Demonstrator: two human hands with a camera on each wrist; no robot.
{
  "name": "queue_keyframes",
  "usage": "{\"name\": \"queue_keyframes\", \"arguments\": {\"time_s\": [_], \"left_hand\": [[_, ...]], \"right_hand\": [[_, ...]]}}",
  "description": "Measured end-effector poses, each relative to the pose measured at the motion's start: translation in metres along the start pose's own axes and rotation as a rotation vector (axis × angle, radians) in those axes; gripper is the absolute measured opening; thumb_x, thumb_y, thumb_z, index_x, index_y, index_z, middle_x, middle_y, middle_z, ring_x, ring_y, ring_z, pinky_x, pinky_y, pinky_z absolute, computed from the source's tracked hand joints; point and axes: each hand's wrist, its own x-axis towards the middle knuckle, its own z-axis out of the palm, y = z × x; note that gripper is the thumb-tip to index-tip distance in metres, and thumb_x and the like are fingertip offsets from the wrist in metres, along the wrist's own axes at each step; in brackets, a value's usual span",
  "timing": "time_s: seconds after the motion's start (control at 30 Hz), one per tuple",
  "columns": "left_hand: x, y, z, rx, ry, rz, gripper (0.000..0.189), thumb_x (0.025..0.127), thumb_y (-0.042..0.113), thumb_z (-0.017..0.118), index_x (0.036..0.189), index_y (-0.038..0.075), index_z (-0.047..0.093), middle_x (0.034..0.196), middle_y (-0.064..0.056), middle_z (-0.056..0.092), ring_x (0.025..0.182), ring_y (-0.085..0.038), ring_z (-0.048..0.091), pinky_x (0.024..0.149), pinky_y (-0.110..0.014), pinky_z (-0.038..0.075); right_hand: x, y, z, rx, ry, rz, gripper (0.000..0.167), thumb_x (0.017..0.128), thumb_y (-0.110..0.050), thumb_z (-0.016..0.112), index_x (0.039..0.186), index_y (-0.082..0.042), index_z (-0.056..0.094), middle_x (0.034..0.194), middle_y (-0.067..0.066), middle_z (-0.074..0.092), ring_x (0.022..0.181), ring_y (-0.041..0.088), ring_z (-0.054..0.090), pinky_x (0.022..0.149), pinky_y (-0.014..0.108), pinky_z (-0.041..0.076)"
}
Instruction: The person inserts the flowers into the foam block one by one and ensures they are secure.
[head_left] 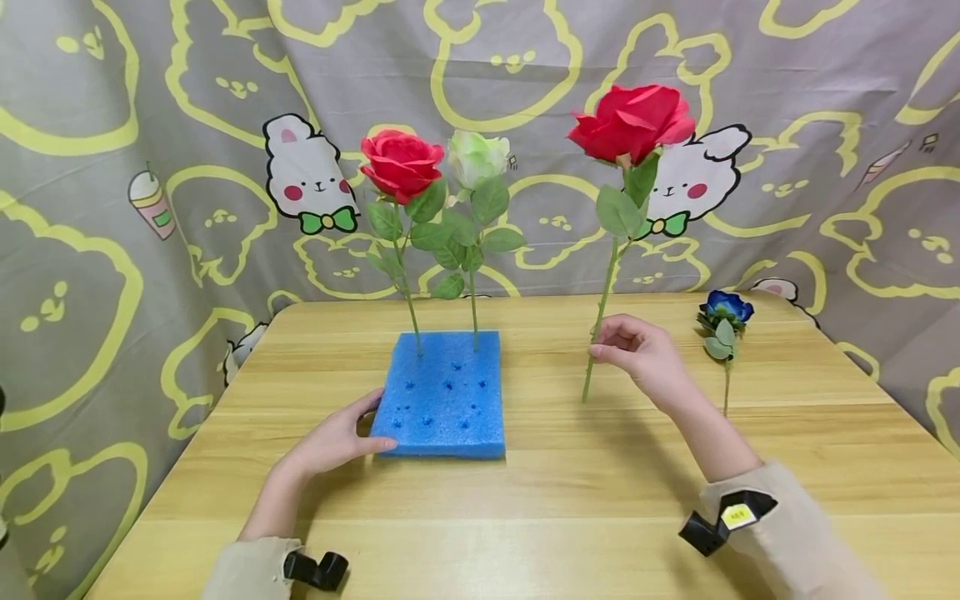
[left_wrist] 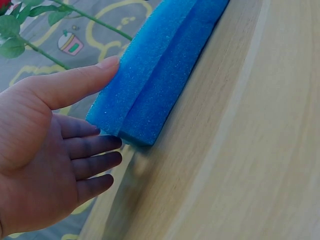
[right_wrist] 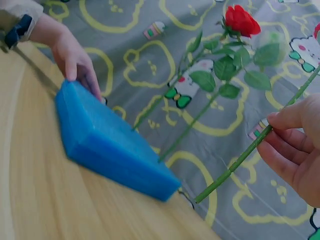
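Observation:
My right hand pinches the stem of a red artificial rose between thumb and fingers. The rose stands nearly upright, right of a blue foam block; the stem's bare lower end sticks out below the fingers. At the block's front left corner is my left hand, its thumb against the foam and its straight fingers beside the left side. A second red rose and a white-green rose stand in the block's rear part. Several small holes mark its top.
A blue flower with a thin stem lies at the right of the wooden table. Behind the table's back edge hangs a grey curtain with yellow cartoon outlines. Each sleeve carries a black wrist camera.

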Motion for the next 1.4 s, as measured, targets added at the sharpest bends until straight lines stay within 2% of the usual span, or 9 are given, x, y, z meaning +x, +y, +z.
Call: {"name": "queue_keyframes", "arguments": {"time_s": [0.13, 0.27, 0.4, 0.63, 0.9, 1.2, 1.4], "left_hand": [[0.0, 0.001, 0.0, 0.001, 0.002, -0.001, 0.092, 0.081, 0.043, 0.069, 0.145, -0.003, 0.023, 0.143, -0.024, 0.033, 0.131, -0.04, 0.03, 0.102, -0.055, 0.028], [0.0, 0.001, 0.0, 0.003, 0.001, -0.005, 0.092, 0.08, 0.043, 0.07, 0.144, -0.004, 0.023, 0.143, -0.024, 0.033, 0.131, -0.04, 0.03, 0.102, -0.055, 0.028], [0.0, 0.0, 0.001, 0.0, -0.001, -0.007, 0.092, 0.08, 0.043, 0.07, 0.145, -0.003, 0.023, 0.143, -0.024, 0.033, 0.131, -0.04, 0.03, 0.102, -0.055, 0.028], [0.001, -0.002, 0.001, 0.002, 0.002, -0.008, 0.092, 0.08, 0.043, 0.07, 0.145, -0.002, 0.023, 0.143, -0.023, 0.033, 0.131, -0.039, 0.031, 0.102, -0.055, 0.028], [0.001, 0.0, 0.001, -0.002, 0.0, 0.002, 0.091, 0.081, 0.042, 0.069, 0.145, -0.002, 0.023, 0.143, -0.024, 0.033, 0.131, -0.039, 0.031, 0.102, -0.056, 0.028], [0.001, 0.0, 0.0, -0.004, 0.006, 0.004, 0.092, 0.08, 0.042, 0.07, 0.145, -0.003, 0.022, 0.143, -0.024, 0.033, 0.13, -0.039, 0.032, 0.102, -0.054, 0.028], [0.003, -0.001, 0.0, -0.022, 0.001, 0.01, 0.092, 0.08, 0.042, 0.07, 0.145, -0.002, 0.022, 0.143, -0.023, 0.034, 0.13, -0.038, 0.032, 0.103, -0.054, 0.028]], "right_hand": [[0.007, -0.009, 0.013, 0.023, -0.017, -0.015, 0.016, 0.084, -0.007, 0.068, 0.092, 0.003, 0.058, 0.08, 0.002, 0.062, 0.073, 0.019, 0.062, 0.069, 0.026, 0.053], [0.013, -0.016, 0.029, 0.062, -0.051, -0.024, 0.014, 0.083, -0.002, 0.067, 0.092, 0.005, 0.058, 0.081, 0.005, 0.062, 0.073, 0.017, 0.062, 0.071, 0.029, 0.053], [0.018, -0.02, 0.044, 0.055, -0.092, -0.031, 0.012, 0.083, 0.0, 0.066, 0.092, 0.004, 0.059, 0.082, 0.009, 0.062, 0.075, 0.017, 0.063, 0.072, 0.03, 0.053], [0.025, -0.029, 0.069, 0.053, -0.157, -0.092, 0.009, 0.083, 0.001, 0.065, 0.09, 0.002, 0.06, 0.084, 0.012, 0.062, 0.076, 0.026, 0.063, 0.072, 0.033, 0.054], [0.03, -0.033, 0.097, 0.077, -0.185, -0.141, 0.008, 0.083, 0.001, 0.066, 0.09, 0.001, 0.061, 0.083, 0.006, 0.062, 0.072, 0.017, 0.06, 0.066, 0.029, 0.05], [0.039, -0.034, 0.125, 0.119, -0.253, -0.17, 0.006, 0.084, 0.0, 0.065, 0.088, 0.0, 0.06, 0.081, 0.005, 0.06, 0.072, 0.018, 0.058, 0.066, 0.029, 0.049], [0.044, -0.035, 0.14, 0.135, -0.281, -0.196, 0.005, 0.084, 0.002, 0.064, 0.088, 0.003, 0.06, 0.08, 0.007, 0.06, 0.071, 0.016, 0.059, 0.066, 0.03, 0.051]]}}
